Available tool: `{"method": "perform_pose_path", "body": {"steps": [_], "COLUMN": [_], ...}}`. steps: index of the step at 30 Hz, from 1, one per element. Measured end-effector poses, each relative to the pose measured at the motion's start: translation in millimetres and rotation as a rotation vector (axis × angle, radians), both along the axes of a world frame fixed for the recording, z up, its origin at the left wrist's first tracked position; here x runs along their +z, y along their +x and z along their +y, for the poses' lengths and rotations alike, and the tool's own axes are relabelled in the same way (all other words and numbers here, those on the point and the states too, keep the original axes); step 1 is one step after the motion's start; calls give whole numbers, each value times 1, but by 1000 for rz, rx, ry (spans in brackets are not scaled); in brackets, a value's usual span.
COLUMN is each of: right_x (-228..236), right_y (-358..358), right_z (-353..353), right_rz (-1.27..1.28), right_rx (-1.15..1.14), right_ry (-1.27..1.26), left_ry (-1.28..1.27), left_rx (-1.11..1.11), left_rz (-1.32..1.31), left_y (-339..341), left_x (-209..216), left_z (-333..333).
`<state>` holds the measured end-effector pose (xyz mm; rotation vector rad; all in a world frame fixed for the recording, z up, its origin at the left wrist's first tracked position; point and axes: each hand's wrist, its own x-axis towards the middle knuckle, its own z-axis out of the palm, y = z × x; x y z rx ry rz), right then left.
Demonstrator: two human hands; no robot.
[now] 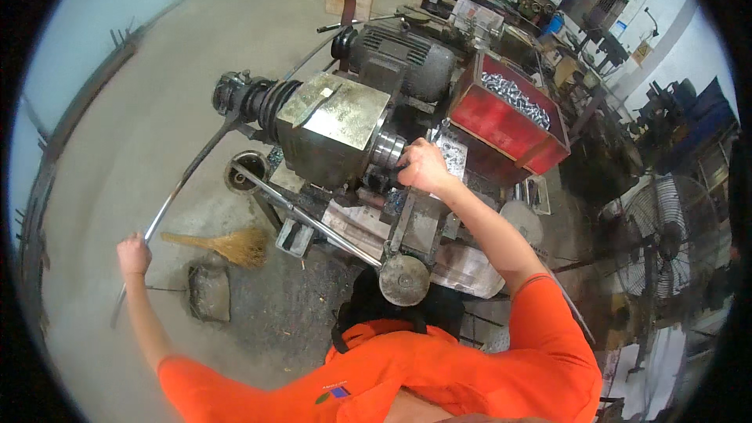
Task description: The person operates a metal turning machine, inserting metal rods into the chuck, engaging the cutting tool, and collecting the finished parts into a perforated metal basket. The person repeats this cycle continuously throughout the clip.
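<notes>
My left hand [134,254] is closed around a long metal lever [174,194], which slants up to the pulley end of a small lathe [329,121]. At the right side of the headstock, my right hand [423,166] is closed by the spindle chuck [387,149], its fingertips at the chuck's face. Whatever those fingers hold is hidden or too small to make out. A second metal bar [313,223] runs below the headstock to a round metal disc [404,280] close to my body.
A red box [509,121] of small shiny metal parts stands right of the lathe, with a motor [403,59] behind it. On the floor at left lie a straw broom [231,247] and a dustpan [209,292]. A fan [666,239] stands at far right.
</notes>
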<state>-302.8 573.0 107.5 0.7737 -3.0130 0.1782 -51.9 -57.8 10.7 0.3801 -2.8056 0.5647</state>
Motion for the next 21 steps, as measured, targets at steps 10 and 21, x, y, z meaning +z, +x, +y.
{"method": "perform_pose_path", "body": {"steps": [10,21], "right_x": [31,-21], "right_y": [86,219], "right_z": [94,308], "right_rz": [326,178], "right_rx": [140,-629], "right_ry": [-450,-287], "left_ry": [967,218], "left_rx": [148,-251], "left_rz": [346,-588], "left_y": [-73,-158], "left_x": [-120,-150], "left_z": [148,277]}}
